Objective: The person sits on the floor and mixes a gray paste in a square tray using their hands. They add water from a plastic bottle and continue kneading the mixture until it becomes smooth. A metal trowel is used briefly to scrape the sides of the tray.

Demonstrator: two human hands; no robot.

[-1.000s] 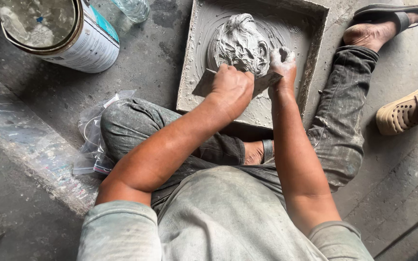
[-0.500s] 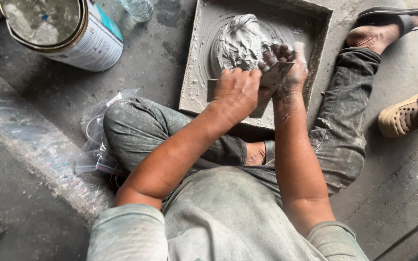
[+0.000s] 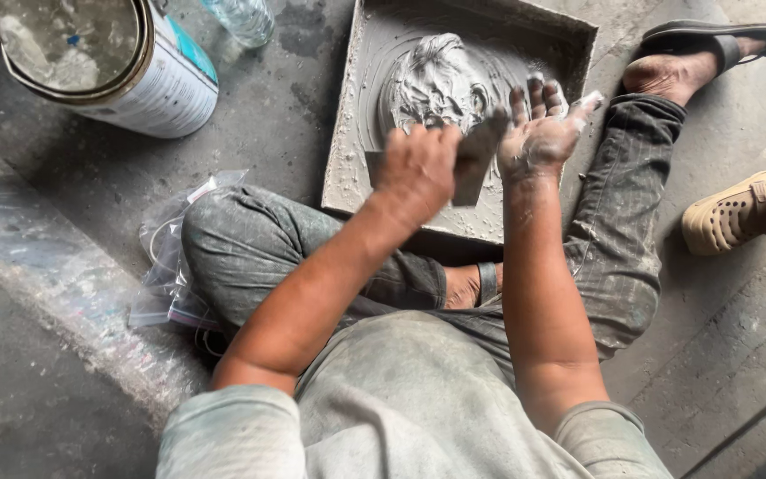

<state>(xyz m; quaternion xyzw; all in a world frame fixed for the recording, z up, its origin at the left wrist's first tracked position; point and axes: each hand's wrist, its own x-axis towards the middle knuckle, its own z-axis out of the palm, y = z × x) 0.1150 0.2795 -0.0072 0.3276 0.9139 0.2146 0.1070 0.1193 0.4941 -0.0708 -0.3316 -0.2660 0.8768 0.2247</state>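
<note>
Hands have been lifted off the cement mound (image 3: 436, 84) in the square mould (image 3: 347, 151): left hand (image 3: 418, 168) closed on a flat scraper (image 3: 476, 160), right hand (image 3: 543, 133) now spread open, empty, smeared grey.

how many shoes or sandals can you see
3: a black sandal top right, a tan clog at the right edge, a strap on the tucked foot. Others may be hidden.
</note>
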